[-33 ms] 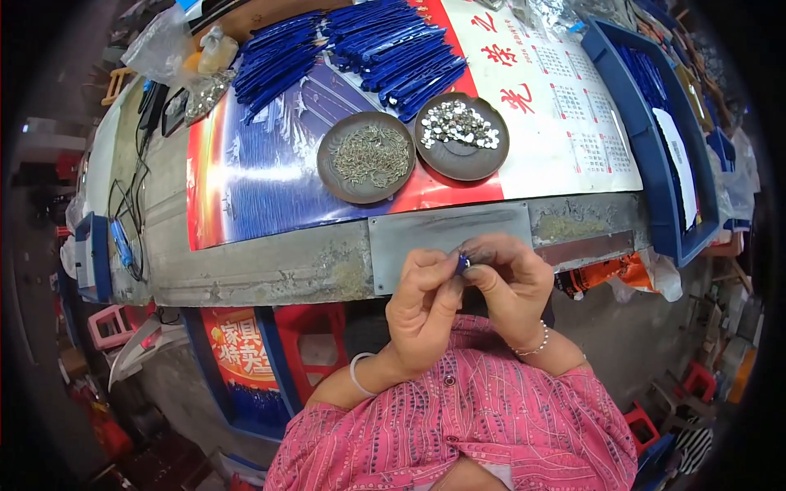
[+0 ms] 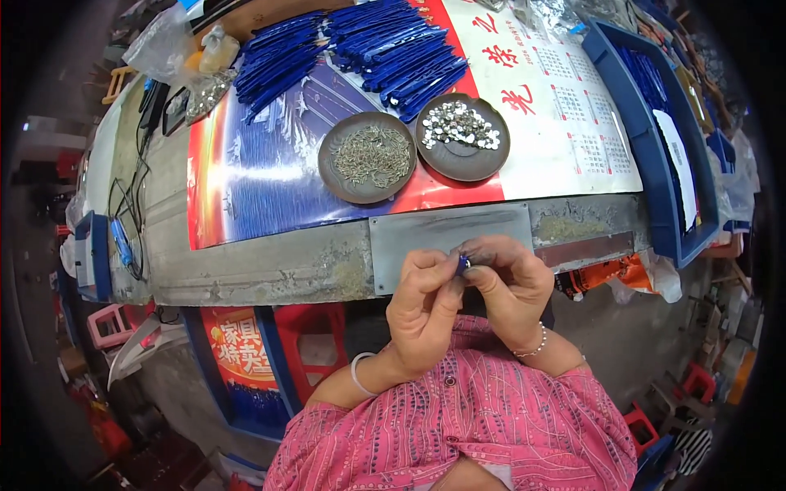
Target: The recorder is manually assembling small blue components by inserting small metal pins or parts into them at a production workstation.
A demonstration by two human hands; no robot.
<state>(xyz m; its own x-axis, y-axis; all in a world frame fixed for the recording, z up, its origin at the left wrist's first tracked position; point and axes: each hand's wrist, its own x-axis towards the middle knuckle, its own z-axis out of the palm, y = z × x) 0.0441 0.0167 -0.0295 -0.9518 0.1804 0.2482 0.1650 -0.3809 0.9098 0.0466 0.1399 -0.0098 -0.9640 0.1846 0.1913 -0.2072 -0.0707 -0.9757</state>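
My left hand (image 2: 427,303) and my right hand (image 2: 509,282) meet at the table's front edge, fingertips pinched together. Between them they grip a small dark blue piece (image 2: 464,262) with a pale glint on it; most of it is hidden by the fingers. Beyond the hands, a brown dish (image 2: 344,188) holds a heap of thin metal pins (image 2: 372,154). Touching it on the right, a second brown dish (image 2: 471,168) has shiny round metal discs (image 2: 467,127). Long blue strips (image 2: 401,57) lie in bundles behind the dishes.
A grey metal plate (image 2: 450,233) lies at the table edge under my fingertips. A calendar poster (image 2: 565,176) covers much of the table. On the right stands a blue bin (image 2: 655,184) with more strips. Cables (image 2: 131,204) and a plastic bag (image 2: 160,45) are at left.
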